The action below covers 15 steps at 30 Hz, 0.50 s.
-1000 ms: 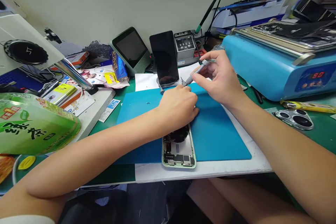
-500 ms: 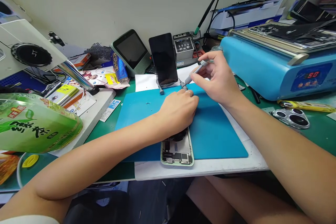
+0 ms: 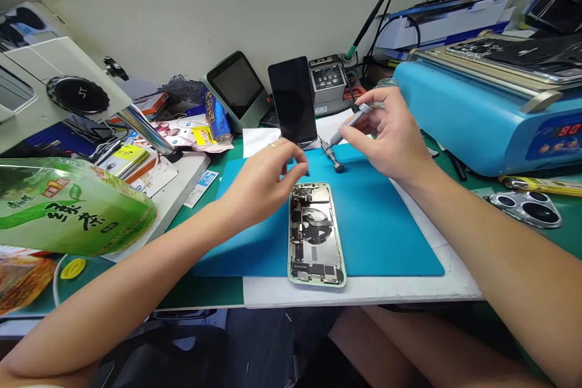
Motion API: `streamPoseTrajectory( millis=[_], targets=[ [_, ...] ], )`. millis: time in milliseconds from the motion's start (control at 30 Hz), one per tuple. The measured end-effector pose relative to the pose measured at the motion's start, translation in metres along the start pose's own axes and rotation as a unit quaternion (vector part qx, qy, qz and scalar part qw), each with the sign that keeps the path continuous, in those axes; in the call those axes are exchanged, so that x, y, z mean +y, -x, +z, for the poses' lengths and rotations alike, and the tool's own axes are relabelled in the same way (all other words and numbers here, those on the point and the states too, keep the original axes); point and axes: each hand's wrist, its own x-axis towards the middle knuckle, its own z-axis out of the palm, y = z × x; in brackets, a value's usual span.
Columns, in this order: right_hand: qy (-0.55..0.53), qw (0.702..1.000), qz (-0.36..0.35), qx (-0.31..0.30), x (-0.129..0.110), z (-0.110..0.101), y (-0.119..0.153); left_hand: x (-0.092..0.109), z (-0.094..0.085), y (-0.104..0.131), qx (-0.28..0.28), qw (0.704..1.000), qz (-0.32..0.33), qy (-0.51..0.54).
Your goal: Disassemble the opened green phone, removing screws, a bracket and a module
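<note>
My right hand (image 3: 393, 133) grips a grey screwdriver (image 3: 354, 123) between thumb and fingers, its lower end slanting down to the left. My left hand (image 3: 259, 185) is closed above the left edge of the mat's middle, its fingers around a grey screwdriver (image 3: 290, 162) that is mostly hidden. Another grey screwdriver (image 3: 334, 159) lies on the blue mat (image 3: 382, 224), just under the right hand's tool. In front of me rests an opened phone (image 3: 317, 236) with a pale green frame, its inner boards and a dark round part showing.
A dark phone (image 3: 292, 99) stands upright at the back, beside a small screen device (image 3: 239, 88). A blue heating machine (image 3: 464, 118) fills the right side. A green tea bottle (image 3: 73, 206) and a microscope stand (image 3: 77, 88) crowd the left. A camera module (image 3: 527, 207) lies at right.
My left hand has moved left, away from above the opened phone, uncovering it and the screwdriver on the mat. The right hand still holds its screwdriver. The view has shifted slightly.
</note>
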Motion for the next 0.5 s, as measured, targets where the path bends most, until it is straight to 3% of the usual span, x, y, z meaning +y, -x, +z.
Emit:
streamPoseTrajectory(
  millis=[200, 500],
  targets=[
    [0.003, 1.000, 0.010, -0.008, -0.003, 0.000, 0.000, -0.035, -0.020, 0.036, -0.023, 0.996, -0.083, -0.010],
    [-0.014, 0.999, 0.036, -0.021, -0.003, 0.006, -0.001, -0.064, -0.007, 0.053, -0.040, 0.993, -0.110, 0.022]
  ],
)
